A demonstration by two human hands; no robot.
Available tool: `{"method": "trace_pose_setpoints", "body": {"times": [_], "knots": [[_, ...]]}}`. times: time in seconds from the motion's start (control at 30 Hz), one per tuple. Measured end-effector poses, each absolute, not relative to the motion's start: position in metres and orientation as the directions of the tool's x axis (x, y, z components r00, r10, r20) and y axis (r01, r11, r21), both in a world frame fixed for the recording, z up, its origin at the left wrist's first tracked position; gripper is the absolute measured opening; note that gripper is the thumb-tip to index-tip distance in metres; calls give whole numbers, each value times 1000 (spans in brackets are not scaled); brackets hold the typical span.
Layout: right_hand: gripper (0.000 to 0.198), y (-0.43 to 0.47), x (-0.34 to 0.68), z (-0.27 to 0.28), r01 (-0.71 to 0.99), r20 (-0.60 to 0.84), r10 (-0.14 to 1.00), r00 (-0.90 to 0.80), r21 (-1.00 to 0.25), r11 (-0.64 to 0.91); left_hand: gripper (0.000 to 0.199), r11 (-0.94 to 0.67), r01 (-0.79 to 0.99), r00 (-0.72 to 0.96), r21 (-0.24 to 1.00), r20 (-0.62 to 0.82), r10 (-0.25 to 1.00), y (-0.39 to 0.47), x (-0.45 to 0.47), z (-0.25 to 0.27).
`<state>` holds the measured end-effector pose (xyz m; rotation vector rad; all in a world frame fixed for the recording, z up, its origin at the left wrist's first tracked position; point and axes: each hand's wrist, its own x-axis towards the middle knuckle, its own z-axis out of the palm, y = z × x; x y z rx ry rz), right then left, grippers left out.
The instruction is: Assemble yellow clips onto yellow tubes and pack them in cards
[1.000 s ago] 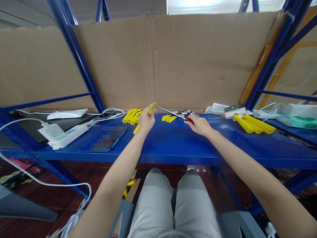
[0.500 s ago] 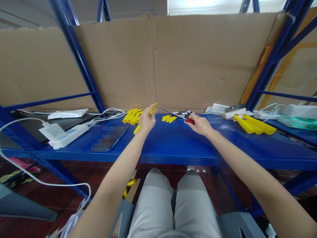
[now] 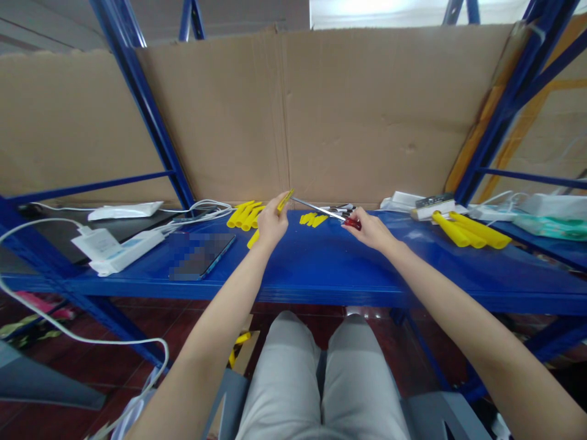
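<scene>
Above the blue shelf [image 3: 321, 263], the right hand [image 3: 370, 230] is wrapped around the grip of a red-handled screwdriver [image 3: 321, 209], whose long axis slants across the view, shaft pointing left and away from the person. Its tip is at the yellow piece [image 3: 285, 200]; whether they touch, I cannot tell. The left hand [image 3: 274, 221] pinches that piece, which tilts up to the right. Short yellow strips [image 3: 320, 220] lie nearby.
</scene>
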<state>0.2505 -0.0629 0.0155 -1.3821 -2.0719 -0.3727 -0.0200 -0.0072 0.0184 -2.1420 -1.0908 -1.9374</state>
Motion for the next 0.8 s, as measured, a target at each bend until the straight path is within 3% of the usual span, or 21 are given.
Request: {"method": "trace_pose_setpoints", "body": {"times": [0.23, 0.53, 0.8], "knots": [[26, -67, 244, 18, 947, 580, 772, -261, 0, 320, 30, -736, 523, -57, 430, 879, 473, -5, -21, 19], [25, -67, 245, 19, 931, 577, 781, -241, -91, 354, 30, -727, 560, -34, 397, 888, 459, -7, -20, 19], [28, -70, 240, 20, 954, 530, 806, -263, 18, 300, 31, -708, 565, -35, 425, 869, 494, -6, -22, 20]]}}
